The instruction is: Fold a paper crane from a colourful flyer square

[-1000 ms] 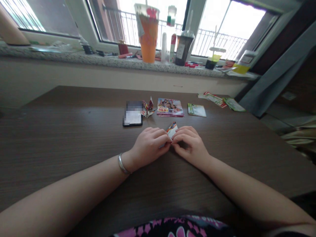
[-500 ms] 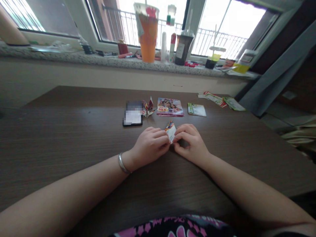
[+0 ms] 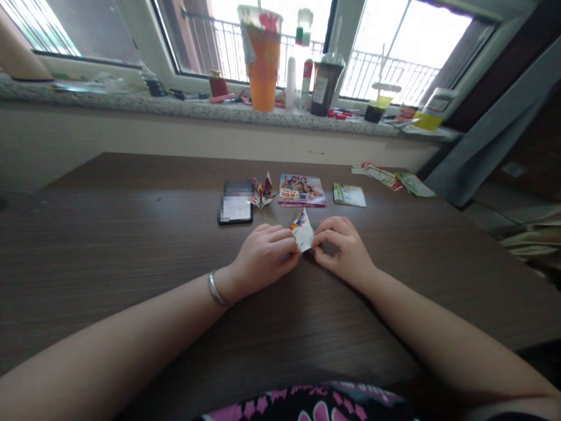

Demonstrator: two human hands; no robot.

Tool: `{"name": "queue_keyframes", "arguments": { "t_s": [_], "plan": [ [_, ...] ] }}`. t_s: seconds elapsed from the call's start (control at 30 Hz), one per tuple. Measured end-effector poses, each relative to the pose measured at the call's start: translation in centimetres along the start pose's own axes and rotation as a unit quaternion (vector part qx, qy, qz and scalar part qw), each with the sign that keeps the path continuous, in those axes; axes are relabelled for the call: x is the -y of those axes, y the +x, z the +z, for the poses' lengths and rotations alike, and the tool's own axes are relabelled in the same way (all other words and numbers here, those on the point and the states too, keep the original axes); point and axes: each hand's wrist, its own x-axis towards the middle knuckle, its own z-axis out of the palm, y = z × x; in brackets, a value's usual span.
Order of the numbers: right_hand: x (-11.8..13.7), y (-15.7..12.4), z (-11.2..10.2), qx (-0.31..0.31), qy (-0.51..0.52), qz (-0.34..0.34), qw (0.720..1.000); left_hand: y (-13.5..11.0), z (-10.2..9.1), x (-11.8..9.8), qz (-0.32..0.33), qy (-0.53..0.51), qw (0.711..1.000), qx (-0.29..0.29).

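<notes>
A small folded piece of printed paper (image 3: 302, 230), white with a colourful tip, stands up between my two hands on the dark wooden table (image 3: 109, 245). My left hand (image 3: 263, 257), with a silver bracelet at the wrist, is closed and pinches the paper's left lower edge. Curled fingers of my right hand (image 3: 342, 248) pinch its right lower corner. A finished paper crane (image 3: 263, 192) stands further back beside a black phone (image 3: 235, 202).
A stack of colourful leaflets (image 3: 301, 190) and a green-white card (image 3: 349, 195) lie behind the hands; more leaflets (image 3: 385, 176) sit at the far right. The windowsill (image 3: 175, 106) holds an orange cup (image 3: 263, 58), a dark drink cup (image 3: 325, 85) and bottles.
The folded paper has opened upward into a taller pointed flap. My right hand has shifted slightly right and back; my left hand has stayed almost in place.
</notes>
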Motion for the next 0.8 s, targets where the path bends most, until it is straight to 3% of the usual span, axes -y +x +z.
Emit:
{"name": "queue_keyframes", "arguments": {
  "t_s": [0.13,0.37,0.8],
  "plan": [
    [-0.26,-0.04,-0.03,0.001,0.004,-0.016,1.0,-0.06,0.01,0.1,0.004,0.003,1.0,-0.002],
    [-0.68,-0.42,-0.33,-0.026,0.004,0.027,0.999,-0.29,-0.02,0.47,0.0,-0.003,1.0,-0.001],
    [-0.22,-0.13,-0.1,0.007,-0.07,-0.045,0.996,-0.29,0.13,0.51,0.01,0.016,1.0,0.005]
  ]
}}
